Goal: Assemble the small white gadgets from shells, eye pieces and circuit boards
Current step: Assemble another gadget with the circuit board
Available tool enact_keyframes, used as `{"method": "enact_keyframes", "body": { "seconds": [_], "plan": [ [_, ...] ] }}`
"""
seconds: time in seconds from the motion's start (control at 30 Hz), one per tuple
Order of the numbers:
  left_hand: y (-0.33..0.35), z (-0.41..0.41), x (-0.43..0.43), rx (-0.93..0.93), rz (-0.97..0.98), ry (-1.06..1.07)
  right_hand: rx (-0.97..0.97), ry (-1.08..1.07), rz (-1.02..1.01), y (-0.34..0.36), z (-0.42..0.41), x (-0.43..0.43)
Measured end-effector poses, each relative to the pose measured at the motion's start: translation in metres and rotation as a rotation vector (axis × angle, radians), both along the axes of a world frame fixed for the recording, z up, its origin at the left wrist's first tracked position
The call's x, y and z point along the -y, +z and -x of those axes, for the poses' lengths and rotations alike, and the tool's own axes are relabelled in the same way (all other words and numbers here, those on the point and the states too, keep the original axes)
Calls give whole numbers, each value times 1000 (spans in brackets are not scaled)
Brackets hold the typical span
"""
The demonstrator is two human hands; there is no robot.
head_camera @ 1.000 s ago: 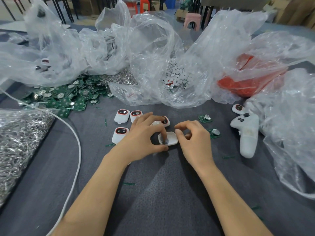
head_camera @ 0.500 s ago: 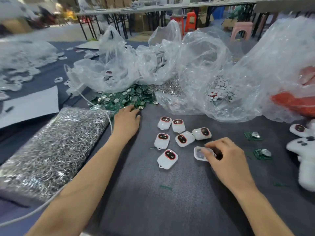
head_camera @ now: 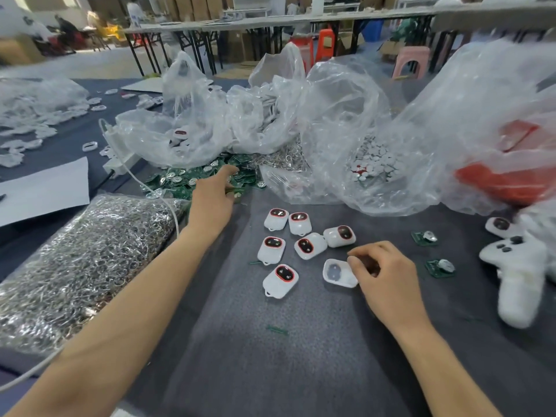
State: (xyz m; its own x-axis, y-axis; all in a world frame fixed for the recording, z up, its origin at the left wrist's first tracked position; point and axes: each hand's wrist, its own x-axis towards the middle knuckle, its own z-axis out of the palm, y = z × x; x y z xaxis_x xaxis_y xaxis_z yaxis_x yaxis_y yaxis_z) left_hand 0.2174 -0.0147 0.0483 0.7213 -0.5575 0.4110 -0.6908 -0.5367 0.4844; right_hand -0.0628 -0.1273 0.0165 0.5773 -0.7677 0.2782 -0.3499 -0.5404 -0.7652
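From the head view, the hands are well apart. The left hand [head_camera: 212, 191] reaches far out into the heap of green circuit boards [head_camera: 180, 179], its fingertips buried among them, so I cannot tell whether it grips one. The right hand [head_camera: 388, 275] stays near, its curled fingertips pinching the right rim of the open shell [head_camera: 337, 272] on the grey table [head_camera: 270, 371]. That shell lies hollow side up, its long axis running roughly across the table, left to right, just in front of six finished gadgets [head_camera: 310, 245]. The risks, to my eye: the boards lie tangled, so the left hand may drag out several or scatter them, and the white cable [head_camera: 141, 182] beside the heap could snag the wrist. Held only at one rim, the shell might tip or skid into the gadgets.
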Motion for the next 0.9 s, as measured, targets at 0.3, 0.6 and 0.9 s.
{"method": "enact_keyframes", "body": {
  "seconds": [0.3, 0.6, 0.9],
  "plan": [
    [8, 88, 37, -480, 276, -269, 62, -34, -42, 1, 1, 2],
    [0, 138, 33, -861, 481, -486, 379, -8, -370, 13, 1, -2],
    [-5, 146, 29, -905, 567, -576, 475, 86, -512, 17, 2, 1]
  ]
}}
